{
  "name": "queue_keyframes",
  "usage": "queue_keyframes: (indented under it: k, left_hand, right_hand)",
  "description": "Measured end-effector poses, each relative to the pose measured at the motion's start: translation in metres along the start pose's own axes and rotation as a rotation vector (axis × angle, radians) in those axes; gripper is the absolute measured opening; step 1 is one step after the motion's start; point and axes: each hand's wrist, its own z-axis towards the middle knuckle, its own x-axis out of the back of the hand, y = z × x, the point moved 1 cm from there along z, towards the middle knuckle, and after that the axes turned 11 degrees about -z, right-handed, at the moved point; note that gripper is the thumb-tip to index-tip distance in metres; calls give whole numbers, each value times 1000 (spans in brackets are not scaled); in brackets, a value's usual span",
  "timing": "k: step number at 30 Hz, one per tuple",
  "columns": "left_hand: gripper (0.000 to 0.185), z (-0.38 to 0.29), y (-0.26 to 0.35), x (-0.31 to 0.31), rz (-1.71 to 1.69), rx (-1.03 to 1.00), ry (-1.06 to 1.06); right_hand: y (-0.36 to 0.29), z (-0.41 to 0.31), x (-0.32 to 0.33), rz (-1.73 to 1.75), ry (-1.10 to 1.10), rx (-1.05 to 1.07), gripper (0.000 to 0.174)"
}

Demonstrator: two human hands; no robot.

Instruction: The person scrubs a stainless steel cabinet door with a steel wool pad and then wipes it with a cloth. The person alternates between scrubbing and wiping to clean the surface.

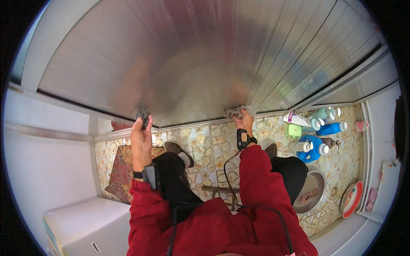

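Note:
My left hand (142, 139) grips a dark scouring pad of what looks like steel wool (142, 115), held up close to the lower left part of a shiny ribbed panel (198, 73); whether it touches the panel I cannot tell. Over to the right, my right hand (245, 121) presses a crumpled grey cloth (236, 112) against the panel's bottom edge. Blurred reflections show on the panel. A device is strapped to each wrist, and a cable runs down from the right one.
At right on the pebble-patterned floor (200, 140) stand several bottles, among them a blue jug (310, 148), beside a green soap box (293, 130). A metal basin (310, 192) holds wet-looking material. A patterned mat (120, 174) lies left, a white cabinet (93, 220) below it, a wooden stool (221, 189) beneath me.

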Motion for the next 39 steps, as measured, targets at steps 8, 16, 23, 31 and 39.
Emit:
queue_keyframes:
  k: [8,16,23,31,39]
  left_hand:
    - [15,-9,-7,0,3,45,-34]
    - [6,-12,10,-6,-31,-1,13]
    - [7,-7,-2,-25,-11,49,-29]
    - [12,-17,-63,-15,136,128,-108]
    - [7,-32,-140,-87,65,479,229]
  right_hand:
    - [-138,-174,-125,-99,-216,703,52]
    - [-64,-137,-129,-685,248,1237,59]
    - [19,-49,-54,-506,72,296,61]
    - [-162,-146,-41,-279,-296,390,32]
    - [-266,-227,0,-175,-433,586,35]
